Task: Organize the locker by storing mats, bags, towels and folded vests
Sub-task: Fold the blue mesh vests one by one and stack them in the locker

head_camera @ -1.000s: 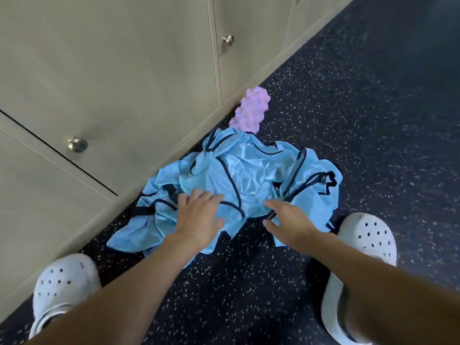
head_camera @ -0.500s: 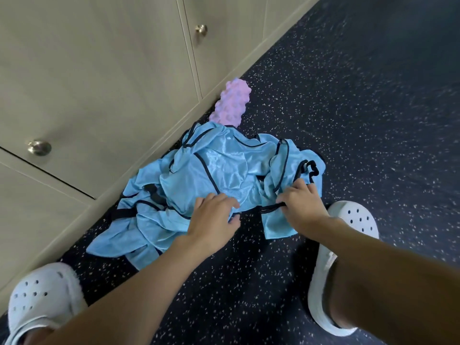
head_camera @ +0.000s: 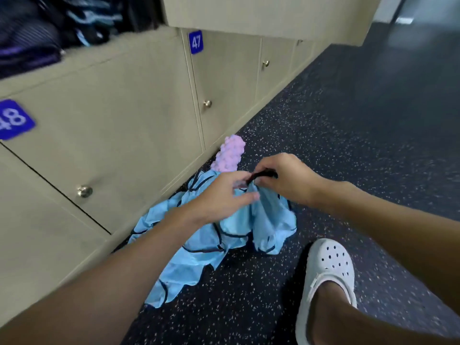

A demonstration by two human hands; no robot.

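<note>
A: What is seen nearest?

B: A white perforated clog is planted on the dark speckled floor, which looks rubbery. Just beside it, a heap of sky-blue cloth edged in black is spread against the foot of the lockers.

A: And the hands?

B: 1 vest is held up above that heap, its lower folds trailing down to the floor. Its black trim is pinched by the right hand, fingers curled round it. The bunched cloth just below appears to be nipped between thumb and fingers of the left hand, though the fingertips are blurred.

A: How is the vest expected to handle?

B: It is judged very light, thin and limp, with a satin sheen that suggests slipperiness. Nothing fragile is involved. The bound shoulder edges are probably best taken, 1 in each hand, so the cloth can be shaken flat and folded; a grip on the smooth body would likely slide.

A: What lies beyond?

B: A lilac knobbly roller is laid on the floor just beside the far edge of the heap. Beige matt doors with round metal knobs are shut, and blue plates marked 48 and 47 are fixed to them. Above, 1 open locker is filled with dark folded cloth, too blurred to be identified.
</note>
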